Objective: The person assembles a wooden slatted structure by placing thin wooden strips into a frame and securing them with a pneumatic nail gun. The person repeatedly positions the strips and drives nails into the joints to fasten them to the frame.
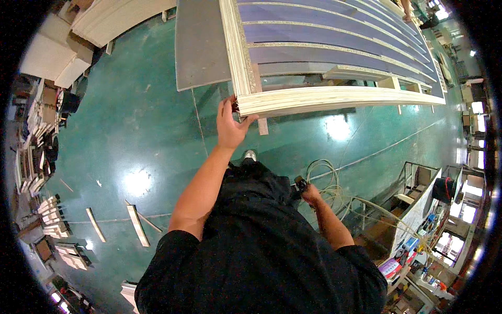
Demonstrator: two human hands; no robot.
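A large frame of pale layered wood (pixel 334 100) stretches ahead of me, with several parallel slats across it. My left hand (pixel 233 127) is at its near left corner, fingers on the side face and thumb against the front edge. A small dark thing at that corner is partly covered by the fingers. Low on the right, beside my hip, my right hand (pixel 312 194) is closed round a dark hand tool (pixel 300 183). The tool is mostly hidden, and its exact kind is hard to make out. A coiled pale hose (pixel 323 175) lies just beyond it.
A grey panel (pixel 203 47) adjoins the frame's left side. Loose wood strips (pixel 137 225) lie on the green floor (pixel 125 131) to the left. At right stands a cluttered workbench (pixel 410 230). Another person's hand (pixel 406 11) shows at the frame's far end.
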